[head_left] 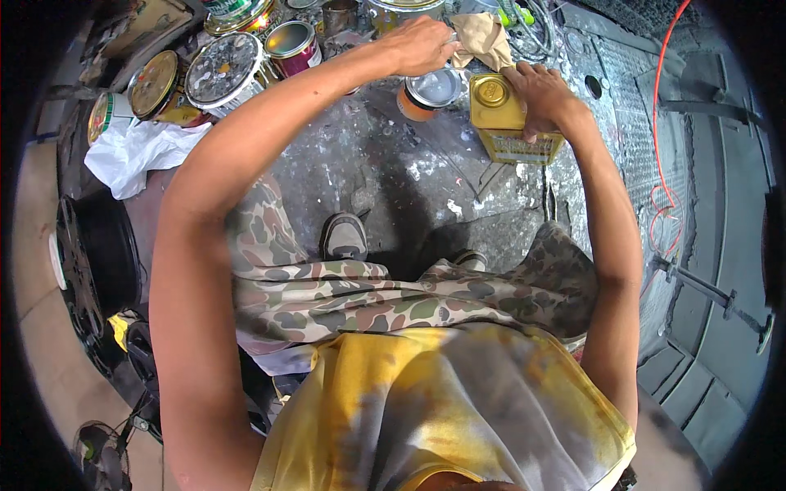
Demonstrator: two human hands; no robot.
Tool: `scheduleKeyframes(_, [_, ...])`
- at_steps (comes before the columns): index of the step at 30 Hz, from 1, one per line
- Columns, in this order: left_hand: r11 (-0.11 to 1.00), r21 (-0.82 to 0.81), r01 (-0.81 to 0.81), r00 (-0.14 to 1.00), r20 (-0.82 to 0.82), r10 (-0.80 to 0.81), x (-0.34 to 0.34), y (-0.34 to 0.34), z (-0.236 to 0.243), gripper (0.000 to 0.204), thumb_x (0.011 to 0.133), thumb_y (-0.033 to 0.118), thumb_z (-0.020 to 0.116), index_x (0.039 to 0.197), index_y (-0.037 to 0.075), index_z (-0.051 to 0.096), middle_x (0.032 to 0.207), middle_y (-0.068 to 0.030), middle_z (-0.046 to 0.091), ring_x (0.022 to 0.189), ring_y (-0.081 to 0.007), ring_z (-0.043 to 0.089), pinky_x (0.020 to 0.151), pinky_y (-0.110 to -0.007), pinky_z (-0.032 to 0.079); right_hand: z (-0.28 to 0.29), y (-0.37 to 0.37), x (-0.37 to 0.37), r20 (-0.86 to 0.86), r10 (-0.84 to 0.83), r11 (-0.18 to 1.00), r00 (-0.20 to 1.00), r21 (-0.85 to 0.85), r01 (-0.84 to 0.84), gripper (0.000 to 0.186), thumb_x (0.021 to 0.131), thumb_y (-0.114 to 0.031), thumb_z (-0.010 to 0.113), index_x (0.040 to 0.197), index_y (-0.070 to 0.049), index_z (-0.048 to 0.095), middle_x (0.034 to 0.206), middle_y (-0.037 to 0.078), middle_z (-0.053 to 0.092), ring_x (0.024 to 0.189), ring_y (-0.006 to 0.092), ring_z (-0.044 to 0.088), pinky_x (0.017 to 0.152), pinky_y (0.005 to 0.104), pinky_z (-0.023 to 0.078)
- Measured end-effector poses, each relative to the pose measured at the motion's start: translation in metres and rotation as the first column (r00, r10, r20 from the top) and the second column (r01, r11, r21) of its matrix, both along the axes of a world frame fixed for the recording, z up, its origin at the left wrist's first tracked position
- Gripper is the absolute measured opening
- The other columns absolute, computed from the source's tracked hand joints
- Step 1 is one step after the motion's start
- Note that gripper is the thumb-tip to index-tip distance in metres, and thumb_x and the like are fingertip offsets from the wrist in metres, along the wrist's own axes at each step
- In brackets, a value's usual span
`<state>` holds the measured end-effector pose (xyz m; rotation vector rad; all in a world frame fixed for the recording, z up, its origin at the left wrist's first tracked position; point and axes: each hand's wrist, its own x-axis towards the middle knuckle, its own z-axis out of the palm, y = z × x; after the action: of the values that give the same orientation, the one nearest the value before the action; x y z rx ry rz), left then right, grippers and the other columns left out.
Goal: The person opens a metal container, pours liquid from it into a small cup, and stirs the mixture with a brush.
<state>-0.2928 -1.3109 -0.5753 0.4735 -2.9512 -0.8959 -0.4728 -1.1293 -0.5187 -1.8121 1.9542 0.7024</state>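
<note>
My left hand [422, 47] is closed, its fingertips beside a crumpled tan paper or cloth [481, 39]. A small pale piece shows at the fingertips, too little to tell what it is. My right hand [547, 100] grips the right side of a gold rectangular tin [493, 114], fingers over its top and thumb down the near side. The tin's round cap [493, 91] is on. Just left of it stands an orange can [414, 107] with a grey, paint-covered top, below my left hand and apart from it.
Several paint cans, among them a maroon one [293, 51] and a large splattered one [223, 72], crowd the far left. A white plastic bag [135, 155] lies before them. Coiled hose [528, 29] sits at the back; a red hose [660, 123] hangs at right.
</note>
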Motion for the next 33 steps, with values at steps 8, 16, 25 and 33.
scheduleKeyframes(8, [0.991,0.133,0.008,0.986,-0.164,0.014,0.013,0.013,0.024,0.047,0.104,0.036,0.055,0.093,-0.006,0.070,0.085,-0.0315,0.069,0.090,-0.0474,0.069,0.082,-0.052,0.055,0.003,-0.006,0.005,-0.014,-0.013,0.999,1.000,0.048,0.013,0.125,0.041,-0.017,0.100,0.150,-0.014,0.039,0.141,0.013,0.053,0.136,0.0374,0.048,0.114,0.0505,0.039])
scheduleKeyframes(16, [0.996,-0.004,0.085,0.995,0.048,-0.084,0.008,0.011,0.027,0.042,0.106,0.034,0.051,0.103,-0.003,0.069,0.083,-0.0273,0.068,0.088,-0.0455,0.068,0.080,-0.051,0.053,0.003,-0.008,0.002,-0.019,-0.041,0.994,0.999,0.097,0.043,0.127,0.041,-0.018,0.099,0.152,-0.015,0.037,0.151,0.015,0.047,0.141,0.0379,0.043,0.118,0.0511,0.035])
scheduleKeyframes(25, [1.000,-0.008,-0.012,0.994,-0.105,0.011,0.011,0.001,0.002,0.043,0.105,0.032,0.054,0.094,-0.005,0.071,0.088,-0.0284,0.070,0.089,-0.0472,0.069,0.082,-0.055,0.054,0.004,-0.010,0.003,-0.023,-0.024,0.996,0.999,0.083,0.026,0.127,0.041,-0.018,0.099,0.152,-0.015,0.037,0.147,0.015,0.051,0.140,0.0369,0.046,0.118,0.0485,0.037])
scheduleKeyframes(33, [0.991,0.109,-0.081,0.994,-0.062,0.088,0.017,-0.018,-0.003,0.046,0.101,0.028,0.055,0.076,-0.010,0.063,0.070,-0.0325,0.059,0.066,-0.0482,0.061,0.060,-0.054,0.045,0.007,-0.009,0.005,-0.026,-0.044,0.996,0.999,0.077,0.046,0.126,0.042,-0.017,0.099,0.152,-0.015,0.038,0.148,0.015,0.050,0.141,0.0386,0.045,0.120,0.0498,0.035])
